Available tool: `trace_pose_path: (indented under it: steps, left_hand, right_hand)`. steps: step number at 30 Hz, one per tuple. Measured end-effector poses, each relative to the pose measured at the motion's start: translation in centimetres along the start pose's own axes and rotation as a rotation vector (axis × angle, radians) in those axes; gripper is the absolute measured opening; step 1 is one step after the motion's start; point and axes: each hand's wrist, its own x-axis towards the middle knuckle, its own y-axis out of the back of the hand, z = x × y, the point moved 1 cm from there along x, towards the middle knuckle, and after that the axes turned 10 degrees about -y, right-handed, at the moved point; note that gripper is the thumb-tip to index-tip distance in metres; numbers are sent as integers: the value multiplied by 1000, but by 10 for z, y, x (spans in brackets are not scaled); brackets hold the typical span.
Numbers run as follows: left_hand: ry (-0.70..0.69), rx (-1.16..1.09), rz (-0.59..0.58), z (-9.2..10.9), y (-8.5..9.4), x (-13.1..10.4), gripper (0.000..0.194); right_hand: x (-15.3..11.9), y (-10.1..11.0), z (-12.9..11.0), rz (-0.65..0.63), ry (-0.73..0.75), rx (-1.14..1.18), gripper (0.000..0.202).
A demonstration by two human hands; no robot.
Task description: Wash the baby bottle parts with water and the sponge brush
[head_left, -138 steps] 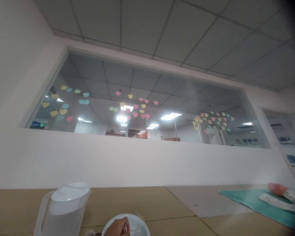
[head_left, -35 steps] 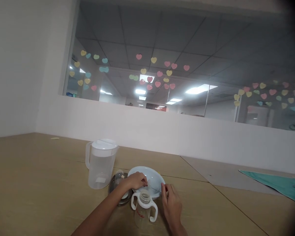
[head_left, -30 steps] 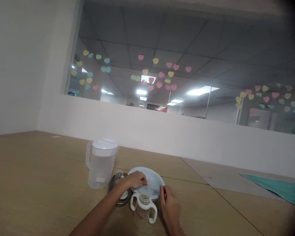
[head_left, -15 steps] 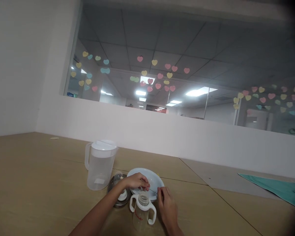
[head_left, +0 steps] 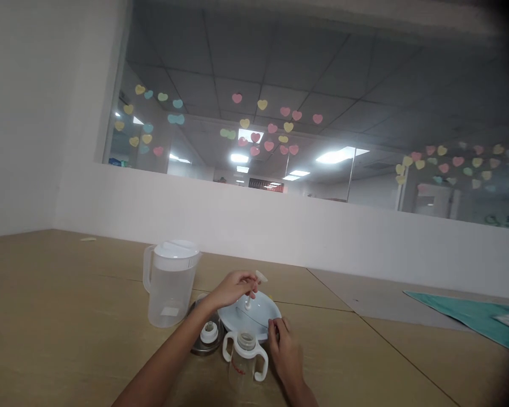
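Observation:
My left hand (head_left: 236, 287) is closed over the bowl, pinching a pale straw piece (head_left: 261, 277) with a disc-like top and a white lower end. My right hand (head_left: 286, 350) is closed at the bowl's right rim, fingertips pinching one end of a thin wire-like rod (head_left: 254, 320). This rod slants across the white bowl (head_left: 274, 308); its exact kind is too fine to tell. Just in front stands an uncapped clear baby bottle (head_left: 241, 367) with two white handles. Behind my left forearm is a metal dish (head_left: 203, 349) with a white bottle collar (head_left: 209, 332) in it.
A lidded translucent pitcher (head_left: 169, 288) stands left of the dish. A teal cloth (head_left: 462, 314) lies at the far right on the tabletop. Along the back runs a white wall (head_left: 220, 217) under a window with heart-shaped notes.
My left hand has risen away from the bottle mouth, bringing the straw piece into clear view above the bowl. My right hand stays nearly in place.

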Motion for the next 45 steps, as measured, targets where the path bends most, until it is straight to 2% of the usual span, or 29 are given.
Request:
trace_pose_path:
  steps: [2,6,10,19,37,45]
  left_hand:
    - [-26,20,-3,13,-1,-2,32]
    - [2,145,-148,35,-9,-9,26]
    - [38,312,-249,49,-18,-14,28]
    - [-18,399,-379,45,-25,-14,23]
    - [-105,310,-225,60,-25,-13,24]
    - [-77,320,-254,61,-23,-15,24]
  right_hand:
    - [0,0,0,5,2,-2,44]
    - [-1,-1,-1,25,0,-7,45]
    - [-2,-1,-3,35,-9,-28,46]
    - [-2,2,-1,5,-49,-24,43]
    - [-1,4,-1,-33,-68,-12,45]
    - [-1,3,-2,-45,-93,0,47]
